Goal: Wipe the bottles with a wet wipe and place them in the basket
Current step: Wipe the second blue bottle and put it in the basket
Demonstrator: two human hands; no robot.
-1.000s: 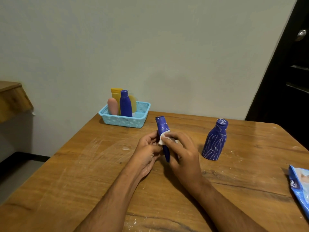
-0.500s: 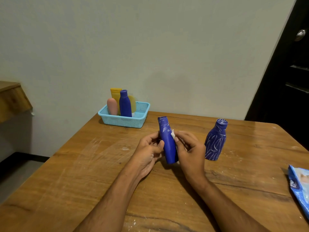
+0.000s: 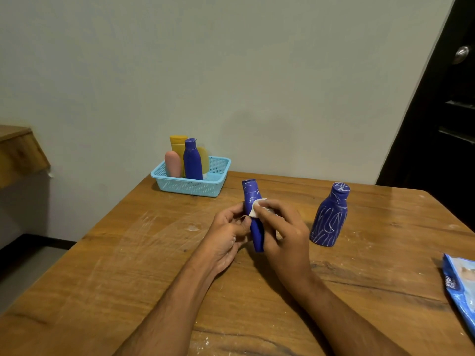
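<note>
My left hand (image 3: 228, 229) grips a slim blue bottle (image 3: 253, 201) above the middle of the table, tilted slightly left. My right hand (image 3: 285, 235) presses a small white wet wipe (image 3: 255, 208) against the bottle's upper body, fingers curled over it. White scribbles still mark the bottle near its cap. A second, wider blue bottle (image 3: 330, 217) covered in white scribbles stands upright to the right, apart from my hands. The light blue basket (image 3: 195, 187) sits at the far left table edge, holding a blue bottle (image 3: 192, 160), a pink one (image 3: 172, 164) and yellow ones (image 3: 177, 146).
A blue wet-wipe packet (image 3: 460, 283) lies at the right table edge. The wooden table (image 3: 128, 265) shows white smears and crumbs. A dark door (image 3: 442, 111) stands at the right, and a wooden shelf (image 3: 18, 152) juts out at the left.
My right hand with the wipe has moved from the bottle's right side back up onto its front upper body. The bottle has turned and tilted slightly in my left hand.
</note>
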